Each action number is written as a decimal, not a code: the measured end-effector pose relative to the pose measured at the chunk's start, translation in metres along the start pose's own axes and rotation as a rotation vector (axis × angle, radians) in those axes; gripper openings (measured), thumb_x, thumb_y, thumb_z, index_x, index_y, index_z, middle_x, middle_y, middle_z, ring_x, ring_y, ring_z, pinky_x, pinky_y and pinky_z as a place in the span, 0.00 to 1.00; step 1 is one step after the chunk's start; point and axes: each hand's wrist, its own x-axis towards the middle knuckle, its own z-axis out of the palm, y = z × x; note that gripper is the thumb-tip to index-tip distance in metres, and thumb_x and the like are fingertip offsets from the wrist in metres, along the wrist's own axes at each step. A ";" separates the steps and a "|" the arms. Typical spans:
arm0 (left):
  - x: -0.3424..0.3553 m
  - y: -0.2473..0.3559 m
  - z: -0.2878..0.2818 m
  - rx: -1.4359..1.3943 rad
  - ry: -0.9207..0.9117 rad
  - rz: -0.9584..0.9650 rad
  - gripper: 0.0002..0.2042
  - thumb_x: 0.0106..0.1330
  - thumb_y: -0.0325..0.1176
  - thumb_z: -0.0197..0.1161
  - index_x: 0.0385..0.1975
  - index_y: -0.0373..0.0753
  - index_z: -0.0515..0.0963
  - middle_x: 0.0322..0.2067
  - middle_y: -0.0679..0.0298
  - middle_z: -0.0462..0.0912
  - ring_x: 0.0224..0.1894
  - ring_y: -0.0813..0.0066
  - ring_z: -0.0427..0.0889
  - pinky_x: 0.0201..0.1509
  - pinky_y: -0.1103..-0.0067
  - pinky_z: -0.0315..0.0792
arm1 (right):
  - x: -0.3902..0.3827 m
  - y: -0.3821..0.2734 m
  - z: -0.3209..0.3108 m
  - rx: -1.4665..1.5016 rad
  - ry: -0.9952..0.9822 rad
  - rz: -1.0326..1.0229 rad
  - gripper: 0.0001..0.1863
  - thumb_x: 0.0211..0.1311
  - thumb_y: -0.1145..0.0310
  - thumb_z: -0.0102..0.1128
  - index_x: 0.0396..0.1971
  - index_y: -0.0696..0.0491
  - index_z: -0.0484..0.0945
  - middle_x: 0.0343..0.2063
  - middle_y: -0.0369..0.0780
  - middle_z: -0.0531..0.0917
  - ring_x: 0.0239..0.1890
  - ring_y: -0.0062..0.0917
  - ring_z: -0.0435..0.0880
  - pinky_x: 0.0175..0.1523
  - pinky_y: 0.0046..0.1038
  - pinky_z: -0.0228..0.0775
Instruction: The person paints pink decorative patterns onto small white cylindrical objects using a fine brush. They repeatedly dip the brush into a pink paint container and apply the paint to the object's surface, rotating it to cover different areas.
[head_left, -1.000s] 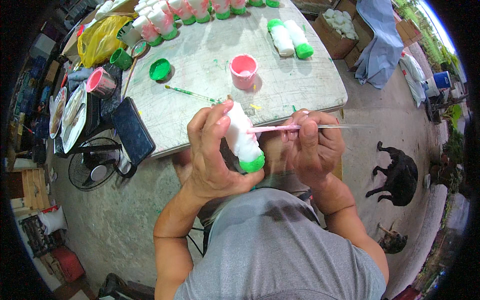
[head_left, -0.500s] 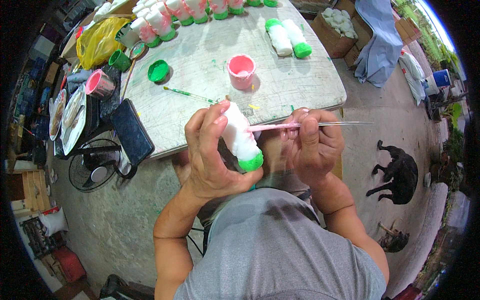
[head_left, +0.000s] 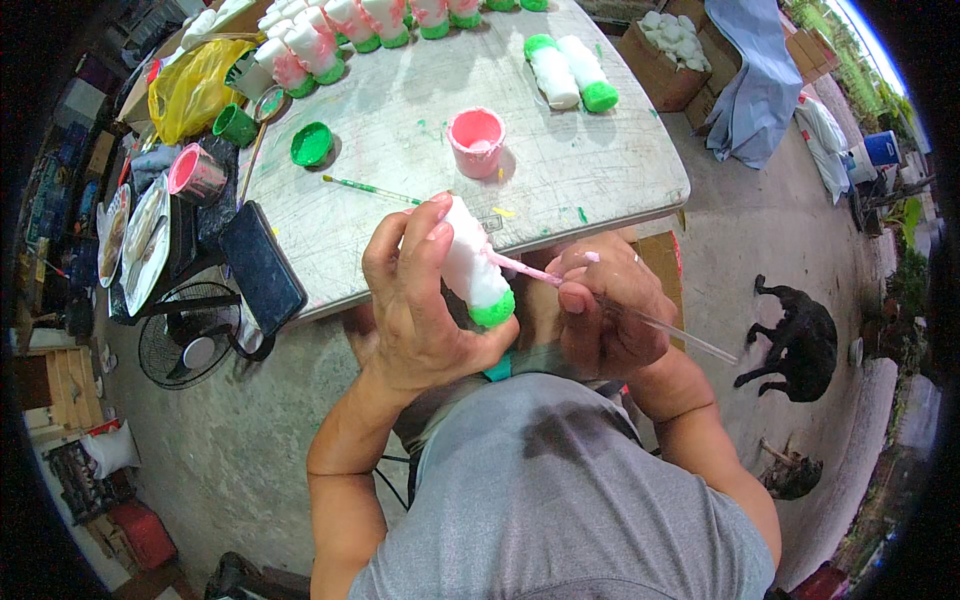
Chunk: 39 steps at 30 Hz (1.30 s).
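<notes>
Near the table (head_left: 400,120), the left grip (head_left: 412,315) clamps a white cylinder (head_left: 466,258), the right grip (head_left: 622,305) a pink-smeared rod (head_left: 522,268).

Cannot read any word, label, number or sign here. Can make out only a small, dark, boxed mark (head_left: 490,224) on the near edge of the scratched white table (head_left: 400,130), near its middle and too small to decipher.
</notes>
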 end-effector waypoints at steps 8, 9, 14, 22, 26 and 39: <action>-0.003 -0.002 0.002 0.040 0.010 0.043 0.53 0.35 0.30 0.78 0.68 0.33 0.56 0.64 0.40 0.70 0.62 0.42 0.69 0.67 0.57 0.63 | 0.000 -0.001 -0.001 -0.019 0.013 0.084 0.05 0.68 0.78 0.61 0.31 0.56 0.77 0.28 0.43 0.84 0.29 0.35 0.85 0.36 0.31 0.78; -0.003 -0.003 0.003 0.048 0.013 0.044 0.53 0.35 0.30 0.78 0.68 0.33 0.56 0.64 0.40 0.70 0.62 0.42 0.69 0.67 0.57 0.63 | 0.001 0.000 -0.003 -0.066 -0.029 0.050 0.04 0.68 0.79 0.62 0.31 0.57 0.77 0.27 0.43 0.84 0.29 0.35 0.85 0.36 0.32 0.77; -0.002 -0.002 0.003 0.061 0.022 0.027 0.53 0.34 0.31 0.78 0.68 0.32 0.57 0.64 0.39 0.70 0.61 0.42 0.69 0.66 0.58 0.65 | -0.006 0.001 0.001 -0.049 -0.046 -0.040 0.04 0.68 0.78 0.63 0.38 0.59 0.76 0.26 0.44 0.84 0.27 0.35 0.84 0.33 0.33 0.77; 0.000 0.004 0.004 -0.014 0.075 -0.069 0.53 0.38 0.36 0.80 0.69 0.34 0.58 0.62 0.45 0.70 0.64 0.48 0.70 0.69 0.59 0.67 | -0.020 0.011 0.017 0.691 0.394 0.567 0.07 0.79 0.72 0.52 0.40 0.60 0.73 0.30 0.41 0.83 0.27 0.18 0.78 0.36 0.23 0.76; 0.003 0.007 0.003 0.000 0.086 -0.049 0.53 0.35 0.32 0.79 0.68 0.30 0.58 0.62 0.42 0.71 0.60 0.45 0.70 0.63 0.59 0.72 | -0.019 0.011 0.020 0.657 0.362 0.577 0.06 0.79 0.72 0.53 0.41 0.60 0.73 0.29 0.41 0.82 0.28 0.17 0.78 0.36 0.22 0.76; 0.003 0.006 0.001 -0.028 0.068 -0.088 0.54 0.36 0.34 0.80 0.69 0.31 0.58 0.61 0.45 0.71 0.62 0.48 0.72 0.66 0.60 0.70 | -0.026 0.017 0.016 0.263 0.185 0.202 0.03 0.77 0.75 0.53 0.42 0.60 0.71 0.27 0.42 0.80 0.29 0.25 0.80 0.37 0.29 0.77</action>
